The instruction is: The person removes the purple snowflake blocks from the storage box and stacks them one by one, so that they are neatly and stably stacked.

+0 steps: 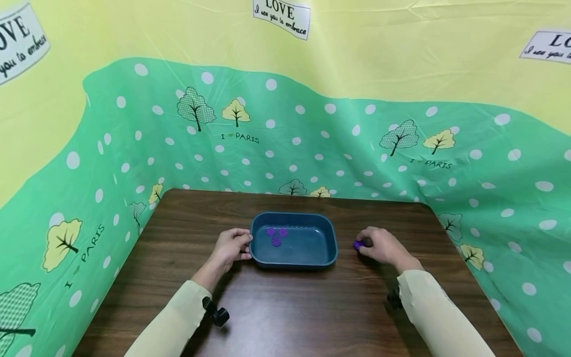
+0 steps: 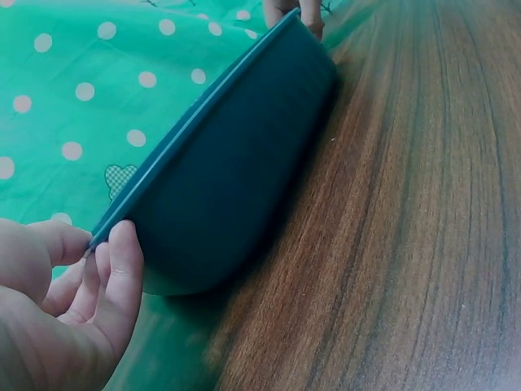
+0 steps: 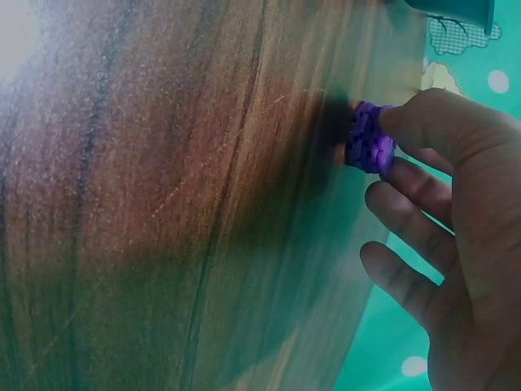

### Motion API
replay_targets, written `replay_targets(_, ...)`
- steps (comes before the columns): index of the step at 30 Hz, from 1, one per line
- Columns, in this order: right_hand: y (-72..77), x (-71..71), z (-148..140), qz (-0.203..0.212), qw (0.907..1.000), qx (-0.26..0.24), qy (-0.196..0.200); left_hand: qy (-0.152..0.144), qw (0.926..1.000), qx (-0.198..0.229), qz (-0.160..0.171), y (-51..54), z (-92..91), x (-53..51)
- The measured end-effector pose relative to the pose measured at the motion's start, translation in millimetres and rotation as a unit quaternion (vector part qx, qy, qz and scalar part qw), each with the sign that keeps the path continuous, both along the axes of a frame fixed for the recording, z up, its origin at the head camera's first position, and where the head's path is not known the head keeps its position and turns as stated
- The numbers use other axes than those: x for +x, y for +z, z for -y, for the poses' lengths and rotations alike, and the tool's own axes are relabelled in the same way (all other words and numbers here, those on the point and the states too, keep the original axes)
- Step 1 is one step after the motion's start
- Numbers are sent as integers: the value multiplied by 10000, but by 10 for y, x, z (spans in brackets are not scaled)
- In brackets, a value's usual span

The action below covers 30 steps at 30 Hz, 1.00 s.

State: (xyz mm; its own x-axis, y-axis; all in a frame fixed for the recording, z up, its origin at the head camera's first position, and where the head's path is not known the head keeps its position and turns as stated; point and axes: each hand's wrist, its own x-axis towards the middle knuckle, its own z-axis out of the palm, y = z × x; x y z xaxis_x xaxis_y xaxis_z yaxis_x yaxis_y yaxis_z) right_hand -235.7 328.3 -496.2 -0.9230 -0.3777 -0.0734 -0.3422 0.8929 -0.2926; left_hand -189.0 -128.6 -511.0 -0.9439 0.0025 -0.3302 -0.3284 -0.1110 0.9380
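Note:
A dark blue rectangular tray [image 1: 292,258] stands on the table, with several purple flower-shaped pieces [image 1: 276,241] lying in its left part. At its left end my left hand [image 1: 230,246] pinches the rim; the left wrist view shows the thumb and fingers of this hand [image 2: 73,301] on the rim. To the right of the tray, my right hand [image 1: 382,246] pinches a small purple stack [image 1: 358,245] between thumb and fingers. Close up, the stack [image 3: 370,138] looks layered and notched, and the other fingers of the right hand [image 3: 456,204] are spread apart from it.
The brown wooden table [image 1: 285,317] reaches back to a green and yellow patterned cloth [image 1: 250,99], which hangs behind it and along both sides. Black wrist-worn devices [image 1: 216,312] sit at both sleeves.

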Motion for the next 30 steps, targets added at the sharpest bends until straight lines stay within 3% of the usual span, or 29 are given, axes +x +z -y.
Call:
replay_targets(11,12,21,12,54,9999,-70,-51,-35,10000,-4,-31,-5,6,1)
replay_targets(19,23,2,5,-84,9998,10,153,-5,10000,4,12,-2,3,10)
replay_targets(30,213,-64,118,-190,9992,-33,348,-20,10000,-53,3,6,0,-1)
